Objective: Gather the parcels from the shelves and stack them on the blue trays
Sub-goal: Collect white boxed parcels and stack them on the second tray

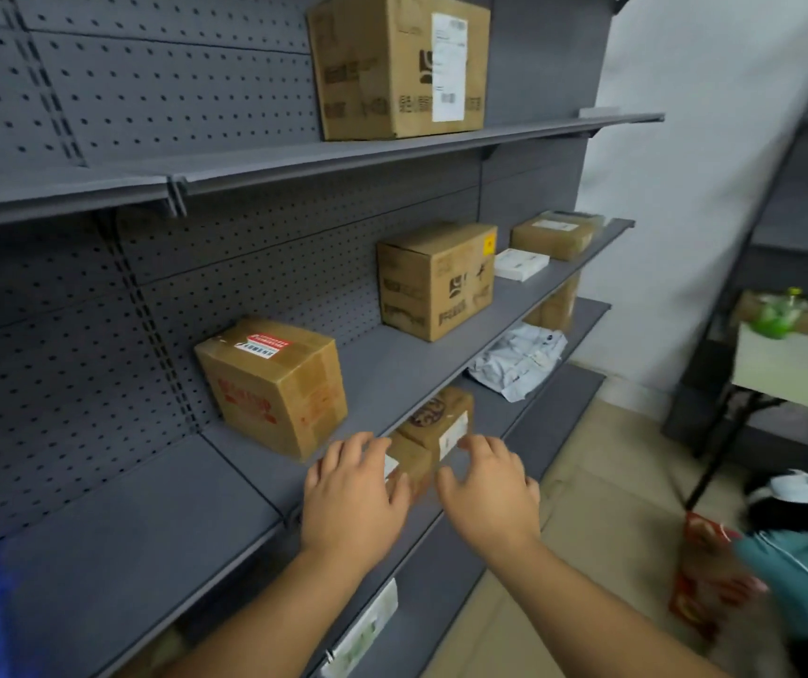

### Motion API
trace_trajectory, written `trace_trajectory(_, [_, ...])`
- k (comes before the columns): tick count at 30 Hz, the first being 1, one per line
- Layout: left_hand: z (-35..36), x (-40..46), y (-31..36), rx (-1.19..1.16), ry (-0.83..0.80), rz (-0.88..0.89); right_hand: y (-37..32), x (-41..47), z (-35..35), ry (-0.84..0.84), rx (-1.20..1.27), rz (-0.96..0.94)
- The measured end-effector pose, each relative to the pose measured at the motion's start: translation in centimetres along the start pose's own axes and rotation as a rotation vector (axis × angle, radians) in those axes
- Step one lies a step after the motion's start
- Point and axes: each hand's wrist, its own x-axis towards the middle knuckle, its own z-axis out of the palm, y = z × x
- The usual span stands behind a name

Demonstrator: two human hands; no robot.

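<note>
boxes (436, 281) on shelf (392, 364) — bag (519, 359) below

A pale table (793, 371) holds a green object (776, 313) near a white wall (695, 188).

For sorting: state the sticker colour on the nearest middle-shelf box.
Red and white sticker, atop the box; head view.

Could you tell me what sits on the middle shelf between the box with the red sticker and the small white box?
One upright brown carton stands between the red-stickered box and the white box, per the head view.
</note>
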Motion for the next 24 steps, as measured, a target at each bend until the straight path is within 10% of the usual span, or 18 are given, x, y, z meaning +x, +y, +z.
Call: trace_trajectory(24, [10.3, 15.7, 15.8, -0.194, -0.219, 0.579, 11.4, 9.5, -7.5, 0.332, -0.076, 0.531])
